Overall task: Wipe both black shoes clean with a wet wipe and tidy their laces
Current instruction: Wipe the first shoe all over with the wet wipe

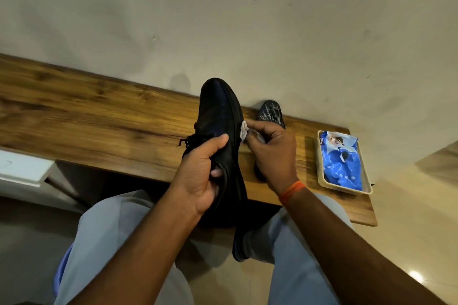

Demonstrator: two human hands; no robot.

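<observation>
Grip, left hand (202, 171): fingers curled into the collar of a smooth black leather lace-up shoe (220, 131), thumb laid along the upper near the black laces (192, 141). Shoe lifted clear of the bench, toe pointing away toward the wall, side turned to the right hand.

Grip, right hand (271, 153): fingertips pinched on a small crumpled white wet wipe (244, 131), pressed against the shoe's right side edge at mid-length. Wrist bent inward; orange thread band (293, 192) round it.

Second black shoe (271, 112) resting on the bench just behind the right hand, mostly hidden; visible toe marked with pale streaks.

Glossy blue-and-white soft pack of wipes (343, 161) lying in a shallow cream rectangular tray (347, 189), near the bench's right end, well apart from the shoes.

Surface: long wood-grain bench top (86, 116), brown, set against a plain off-white scuffed wall (247, 20). White panel (22, 166) at left below bench level. Light grey trousers (106, 242) over both knees at bottom; pale glossy floor (409, 242) at right.
</observation>
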